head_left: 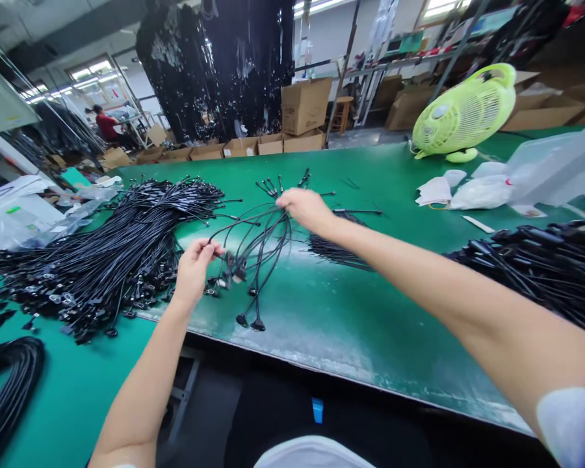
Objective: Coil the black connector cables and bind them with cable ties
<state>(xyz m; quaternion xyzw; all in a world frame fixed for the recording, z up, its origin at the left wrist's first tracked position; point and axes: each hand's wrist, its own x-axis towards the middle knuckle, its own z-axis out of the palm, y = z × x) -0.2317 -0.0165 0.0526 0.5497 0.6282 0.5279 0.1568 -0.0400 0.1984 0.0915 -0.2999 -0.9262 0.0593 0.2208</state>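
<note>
My right grip (305,208) is clamped on a bunch (268,247) of black cables, gathered near one end, with the tips (273,190) fanning out toward the far edge of the worktop (297,328). My left grip (194,268) is pinched together on a single cable (218,232), which arcs across toward my right grip. The bunch lies left of the worktop's middle, its loose lengths trailing toward the near edge, where two plugs (257,324) rest. More plugs sit beside my left fingers, too blurred for me to count.

What could go wrong, as I judge it: the lengths cross each other, so a pull with my left grip might snag a neighbour and drag it out of the bunch. If my right grip loosens, the tips could spread or slide to uneven lengths. The pile (143,234) at the worktop's left end is close to my left grip, and its stray ends could hook the cable I pinch. A low sweep of my right forearm might scatter the thin strands (338,250) beneath it. A careless tug toward me could also carry the plugs over the near edge.
</note>
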